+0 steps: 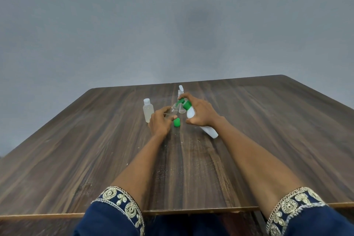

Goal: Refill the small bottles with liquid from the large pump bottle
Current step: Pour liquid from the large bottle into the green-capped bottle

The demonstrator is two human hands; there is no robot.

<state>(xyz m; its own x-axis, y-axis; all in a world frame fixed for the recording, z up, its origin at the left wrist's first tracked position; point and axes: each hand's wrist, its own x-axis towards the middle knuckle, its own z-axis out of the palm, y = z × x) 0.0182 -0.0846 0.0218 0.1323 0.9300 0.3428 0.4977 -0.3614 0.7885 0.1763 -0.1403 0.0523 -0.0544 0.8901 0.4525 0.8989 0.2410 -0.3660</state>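
Two hands are busy: the left hand [160,120] grips a small clear plastic bottle [171,112], and the right hand [199,111] holds the tilted big white pump bottle with a green top [195,119] above the wooden table [76,149]. If the green spout [179,102] slips off the tiny mouth, liquid may spill.

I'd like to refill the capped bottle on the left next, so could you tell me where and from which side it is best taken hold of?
Grip the capped bottle round its straight clear body, below the white flip cap. It stands upright with bare table to its left, so come from that side; the left hand, holding the small open bottle, crowds its right.
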